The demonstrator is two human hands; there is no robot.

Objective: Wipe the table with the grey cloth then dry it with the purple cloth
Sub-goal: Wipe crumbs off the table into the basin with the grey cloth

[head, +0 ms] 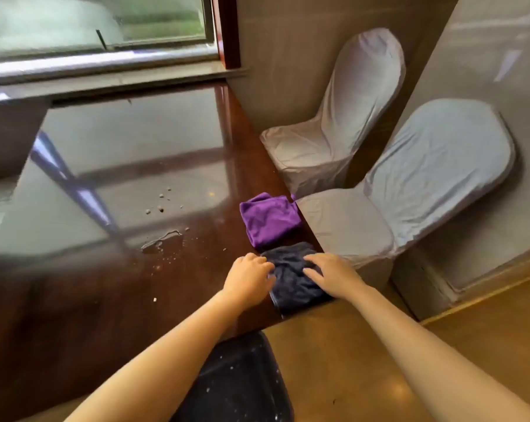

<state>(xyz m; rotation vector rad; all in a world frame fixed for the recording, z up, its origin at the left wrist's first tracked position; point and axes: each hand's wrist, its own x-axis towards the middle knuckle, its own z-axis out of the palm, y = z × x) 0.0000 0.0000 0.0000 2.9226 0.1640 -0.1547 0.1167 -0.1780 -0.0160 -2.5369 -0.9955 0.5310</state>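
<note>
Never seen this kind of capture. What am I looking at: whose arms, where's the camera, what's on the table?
There is no machine here: a person wears one wide-angle camera on the head, looking forward and down, so the bare arms are their own. Both the left hand and the right hand rest on a crumpled grey cloth at the edge of a glossy brown table. It is touched but not yet lifted. A folded purple cloth lies just beyond it. Farther left are a small puddle and crumbs. Two covered chairs stand beside the table.
</note>
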